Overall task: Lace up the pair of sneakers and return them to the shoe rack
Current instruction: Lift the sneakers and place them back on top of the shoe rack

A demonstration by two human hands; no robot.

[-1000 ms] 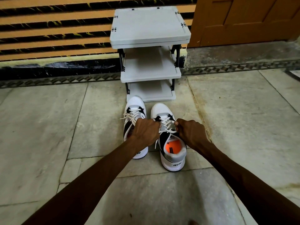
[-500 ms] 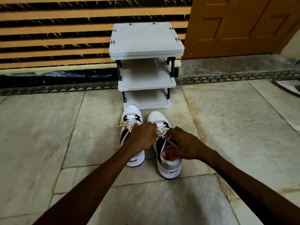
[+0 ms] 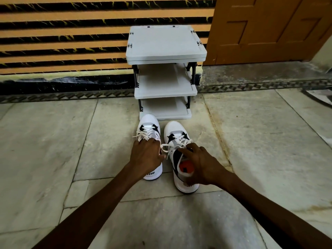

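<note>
A striped wall point(image 3: 62, 42) of orange and black bands fills the far left, above a stone floor point(image 3: 45, 150) of large pale slabs. The left hand point(image 3: 146, 155) lies over the collar of the left sneaker point(image 3: 149, 130), palm down, its fingers curled together; a strand of white lace point(image 3: 166, 146) runs from its fingertips across to the other shoe, though whether the hand pinches the lace or only touches it cannot be told. That sneaker is white with black patches, laced over the tongue, toe pointing at the rack and its heel hidden under the hand apart from a printed tab.

Just beside it stands the right sneaker point(image 3: 175, 130), also on the floor, toe forward — its orange insole point(image 3: 186, 166) shows through the open collar. The right hand point(image 3: 203, 168) wraps the collar and heel from the right side, fingers closed on the shoe's rim, with the forefinger stretched over the opening.

Behind both shoes, nearly touching their toes, sits the grey shoe rack point(image 3: 166, 44) with three shelves — all bare. Further right, a brown wooden door point(image 3: 269, 27) stands above a dark threshold point(image 3: 260, 72).
</note>
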